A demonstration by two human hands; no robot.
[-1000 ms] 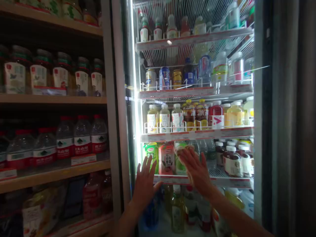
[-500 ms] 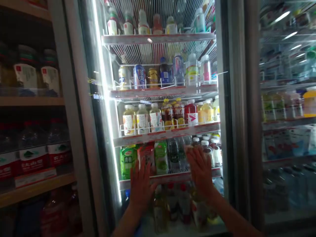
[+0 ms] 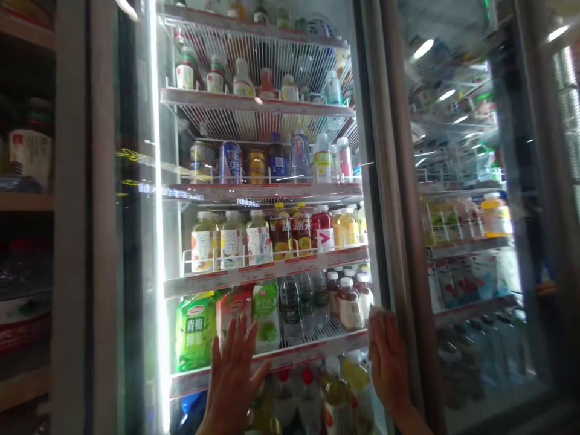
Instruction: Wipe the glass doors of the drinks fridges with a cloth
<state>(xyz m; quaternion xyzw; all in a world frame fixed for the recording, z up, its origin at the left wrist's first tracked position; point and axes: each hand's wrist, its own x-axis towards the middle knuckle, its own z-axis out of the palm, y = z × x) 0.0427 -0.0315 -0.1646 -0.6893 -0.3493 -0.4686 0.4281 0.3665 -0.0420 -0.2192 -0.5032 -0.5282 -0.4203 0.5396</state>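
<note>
The person's right hand [image 3: 388, 356] has travelled across the glass door [image 3: 267, 199] since half a second ago, from in front of the white-capped bottles [image 3: 350, 302] to the pane's right border. The left hand [image 3: 231, 377] remains in front of the red pouch [image 3: 234, 302], so the two hands are now farther apart. The view has swung right too: less of the wooden shelf [image 3: 27, 202] shows, more of the neighbouring cooler [image 3: 471, 241].

The left hand is spread, fingers and thumb apart, palm toward the glass and nothing in it; its exact contact with the pane cannot be told. The right hand's fingers lie together, nearly straight, over a pale cloth [image 3: 376, 314] that peeks out at the fingertips. Whether they pinch the cloth or merely press it cannot be told.

The cloth sits at the dark edge strip, with the metal frame [image 3: 401, 211] just beside the hand on its right. Between the two hands runs a wide stretch of glass; more pane rises above both. To the left, a narrower stretch separates the left hand from the bright light strip [image 3: 158, 211]. Behind the glass, the green pouch [image 3: 194, 332] stands beside the red one, on the same shelf as the white-capped bottles.
</note>
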